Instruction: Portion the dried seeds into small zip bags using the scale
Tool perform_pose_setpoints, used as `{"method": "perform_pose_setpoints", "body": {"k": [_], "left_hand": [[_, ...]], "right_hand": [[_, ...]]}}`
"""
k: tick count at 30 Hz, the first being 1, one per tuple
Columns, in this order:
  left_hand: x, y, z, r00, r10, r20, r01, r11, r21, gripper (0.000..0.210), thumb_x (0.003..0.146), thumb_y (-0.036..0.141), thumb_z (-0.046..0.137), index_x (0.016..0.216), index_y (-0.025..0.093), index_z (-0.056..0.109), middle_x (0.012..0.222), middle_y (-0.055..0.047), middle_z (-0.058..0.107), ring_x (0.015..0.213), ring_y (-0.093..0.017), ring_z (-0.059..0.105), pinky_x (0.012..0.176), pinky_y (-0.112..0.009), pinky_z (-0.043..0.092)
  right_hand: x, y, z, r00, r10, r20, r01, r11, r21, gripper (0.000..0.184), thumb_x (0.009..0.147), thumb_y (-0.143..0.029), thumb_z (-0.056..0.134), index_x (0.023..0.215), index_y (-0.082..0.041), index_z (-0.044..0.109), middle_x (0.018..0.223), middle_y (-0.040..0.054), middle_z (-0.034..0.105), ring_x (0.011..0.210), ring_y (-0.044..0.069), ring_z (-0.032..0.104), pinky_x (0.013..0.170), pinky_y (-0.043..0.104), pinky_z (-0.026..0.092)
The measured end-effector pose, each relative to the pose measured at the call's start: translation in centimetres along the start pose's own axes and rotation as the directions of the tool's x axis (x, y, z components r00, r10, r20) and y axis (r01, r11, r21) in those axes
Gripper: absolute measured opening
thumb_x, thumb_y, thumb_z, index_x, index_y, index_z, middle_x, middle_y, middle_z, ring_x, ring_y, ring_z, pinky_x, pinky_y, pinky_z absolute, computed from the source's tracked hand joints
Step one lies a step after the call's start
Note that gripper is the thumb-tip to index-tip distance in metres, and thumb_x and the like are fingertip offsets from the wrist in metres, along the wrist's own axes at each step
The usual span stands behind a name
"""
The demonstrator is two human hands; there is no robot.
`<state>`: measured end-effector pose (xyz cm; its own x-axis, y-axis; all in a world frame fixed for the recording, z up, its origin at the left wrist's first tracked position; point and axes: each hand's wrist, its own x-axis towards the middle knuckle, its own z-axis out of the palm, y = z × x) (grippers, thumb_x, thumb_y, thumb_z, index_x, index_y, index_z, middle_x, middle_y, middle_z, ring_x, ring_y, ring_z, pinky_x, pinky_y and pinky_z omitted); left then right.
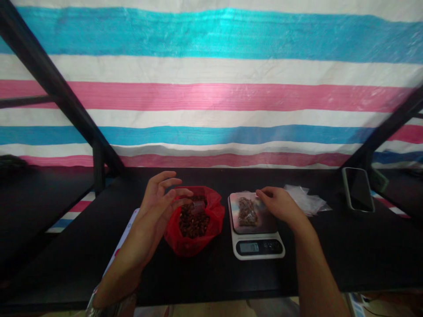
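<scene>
Well, packet (247, 213) lies between hands (158, 201) (279, 203).

Sheet (218, 97): blue, white, pink horizontal stripes. Table (211, 281), bars (76, 109): black. Bag (190, 247): red; pieces (194, 224): brown. Packet (247, 213): clear, brown contents (246, 218). Scale (257, 237): white; plate (267, 224) silvery, panel (264, 246) black. Phone (360, 193): black screen (360, 187), greenish rim (345, 187).

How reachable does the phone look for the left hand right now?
Probably not easily: the left hand is raised beside the red bag, while the phone is far over on the right. The scale and right hand stand between, so it would likely have to cross them.
</scene>
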<state>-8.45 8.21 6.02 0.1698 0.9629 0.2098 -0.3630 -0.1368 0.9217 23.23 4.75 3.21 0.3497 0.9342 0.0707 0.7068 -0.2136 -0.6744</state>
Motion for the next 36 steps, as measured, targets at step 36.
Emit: {"method": "perform_pose_setpoints", "body": {"k": [36], "left_hand": [[-4.9,-4.1,12.8,0.702,-0.647,-0.298,0.091,0.497,-0.863,0.035,0.105,0.03,0.05,0.128,0.021,0.075,0.131,-0.009,0.078,0.125,-0.019,0.074,0.097,-0.022,0.062]], "right_hand": [[-3.7,-10.7,5.6,0.914,-0.364,0.18,0.313,0.914,0.256,0.034,0.097,-0.043,0.059,0.112,-0.024,0.082,0.116,0.007,0.083,0.109,0.027,0.076,0.101,0.04,0.055]]}}
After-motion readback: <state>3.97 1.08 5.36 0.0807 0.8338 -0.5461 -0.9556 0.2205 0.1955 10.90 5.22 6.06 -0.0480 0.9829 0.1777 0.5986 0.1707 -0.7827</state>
